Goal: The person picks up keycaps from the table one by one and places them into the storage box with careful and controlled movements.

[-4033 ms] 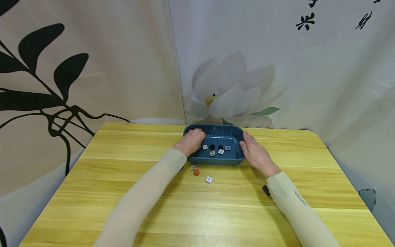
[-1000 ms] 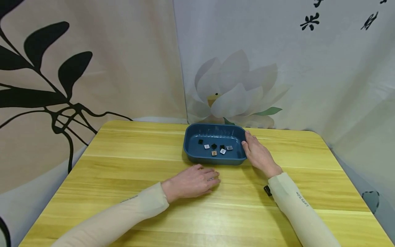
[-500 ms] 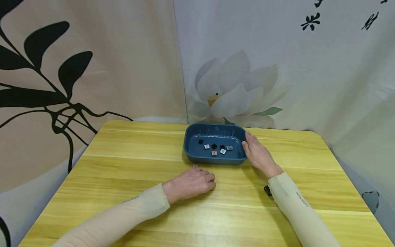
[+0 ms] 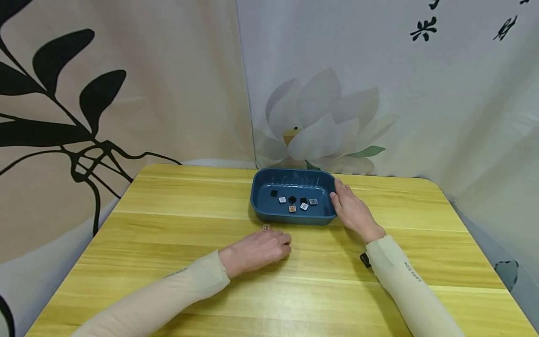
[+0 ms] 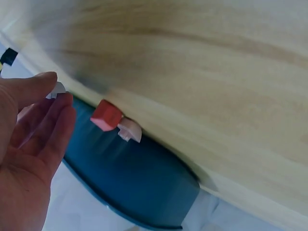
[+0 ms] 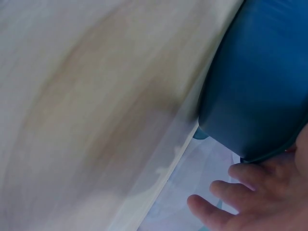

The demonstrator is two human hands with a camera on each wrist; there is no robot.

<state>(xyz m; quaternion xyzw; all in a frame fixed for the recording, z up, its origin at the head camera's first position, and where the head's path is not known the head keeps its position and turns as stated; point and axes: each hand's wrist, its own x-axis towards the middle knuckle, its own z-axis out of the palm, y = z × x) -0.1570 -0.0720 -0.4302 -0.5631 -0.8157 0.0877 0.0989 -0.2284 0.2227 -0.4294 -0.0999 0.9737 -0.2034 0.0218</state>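
Note:
My left hand (image 4: 262, 250) is low over the table in front of the tray. In the left wrist view its thumb and fingertips pinch a small white keycap (image 5: 58, 90). A red cube-like keycap (image 5: 106, 115) and a pinkish keycap (image 5: 130, 130) lie beside each other close by; the head view shows the pinkish one just past my knuckles and hides the red one. My right hand (image 4: 355, 213) rests against the right end of the blue tray (image 4: 294, 219), fingers extended. Inside the tray lie several keycaps, among them an orange-brown one (image 4: 292, 209), white ones and black ones.
The wooden table (image 4: 189, 196) has its far edge just behind the tray. A printed curtain (image 4: 168, 93) hangs behind it. A dark device (image 4: 365, 260) sits at my right wrist.
My left hand has come out of the tray to the table in front, and its fingers have closed on the white keycap, drawing slightly left. A black keycap now shows in the tray's left part.

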